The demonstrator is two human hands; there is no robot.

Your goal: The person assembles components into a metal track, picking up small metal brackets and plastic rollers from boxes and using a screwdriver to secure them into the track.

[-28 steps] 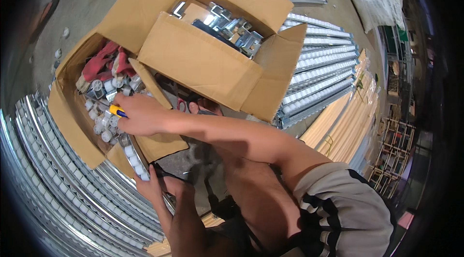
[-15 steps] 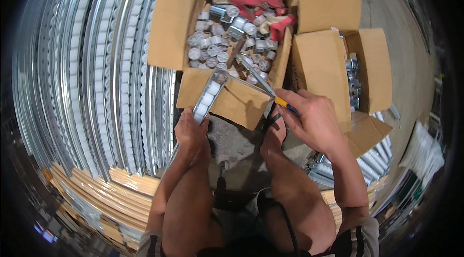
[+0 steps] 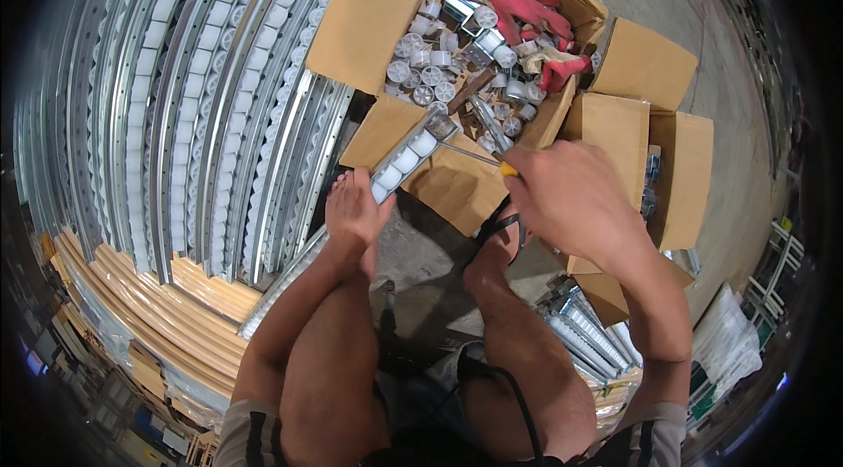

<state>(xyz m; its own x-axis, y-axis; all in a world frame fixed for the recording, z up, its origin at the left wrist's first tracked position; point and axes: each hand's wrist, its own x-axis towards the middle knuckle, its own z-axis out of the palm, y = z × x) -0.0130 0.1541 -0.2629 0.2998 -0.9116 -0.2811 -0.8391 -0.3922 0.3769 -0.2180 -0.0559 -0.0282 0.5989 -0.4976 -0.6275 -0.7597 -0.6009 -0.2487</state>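
My left hand [image 3: 354,206] is closed around a metal roller track [image 3: 379,192], a long channel with a row of white rollers. Its upper end slants over the open flap of a cardboard box [image 3: 534,134]. My right hand [image 3: 575,195] grips a screwdriver [image 3: 508,169] by its yellow handle, most of which the fingers hide. The screwdriver's thin shaft points left to the track's end and appears to touch it. Just above this hand slants a grey metal bar [image 3: 488,123]; whether the hand also holds it I cannot tell. Loose white rollers [image 3: 430,75] fill the box.
Red-and-cream work gloves [image 3: 527,10] lie in the box. To its right stands a second open carton [image 3: 683,177] with metal parts. Many roller tracks [image 3: 189,107] are stacked at the left over wrapped brown lengths [image 3: 149,300]. More metal tracks [image 3: 584,331] lie beside my right leg.
The view has shifted, so the boxes sit farther right. My right hand has turned over, and the screwdriver's shaft now meets the track's end. My left hand keeps its hold on the track.
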